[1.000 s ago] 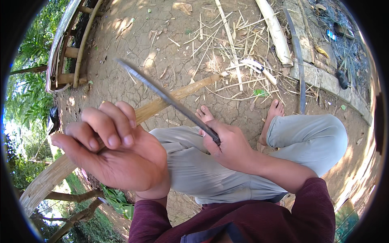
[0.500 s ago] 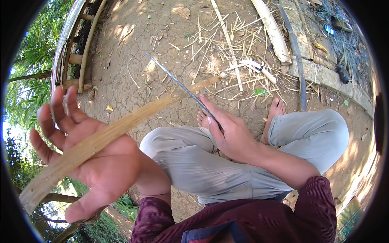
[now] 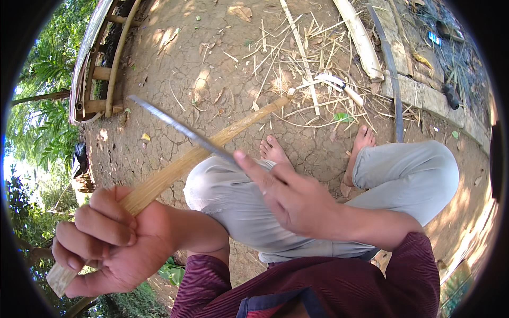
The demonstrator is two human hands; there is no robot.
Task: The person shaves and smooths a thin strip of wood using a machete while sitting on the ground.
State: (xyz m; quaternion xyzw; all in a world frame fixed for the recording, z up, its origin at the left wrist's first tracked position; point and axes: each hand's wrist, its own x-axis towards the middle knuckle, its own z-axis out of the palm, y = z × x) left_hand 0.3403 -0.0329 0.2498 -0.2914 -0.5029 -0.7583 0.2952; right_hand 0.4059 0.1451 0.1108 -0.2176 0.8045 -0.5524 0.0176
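My left hand (image 3: 114, 241) is closed around the near end of a long pale strip of wood or bamboo (image 3: 233, 130). The strip slants away to the upper right over my left knee, its far end above the shavings. In my right hand (image 3: 297, 204), index finger stretched along its back, is a knife with a long narrow blade (image 3: 175, 122). The blade points to the upper left and crosses above the strip; whether they touch I cannot tell. The knife's handle is hidden in my fist.
Pale shavings (image 3: 323, 50) lie scattered ahead, beside a knife with a light handle (image 3: 352, 95). A pale log (image 3: 363, 42) and a long dark bar (image 3: 395, 90) lie at the right, near a wooden board (image 3: 424, 98). A bamboo frame (image 3: 114, 69) stands at the left.
My left hand has gone from open, with the strip across its palm, to gripping it. My right hand and the knife have moved left and nearer to me.
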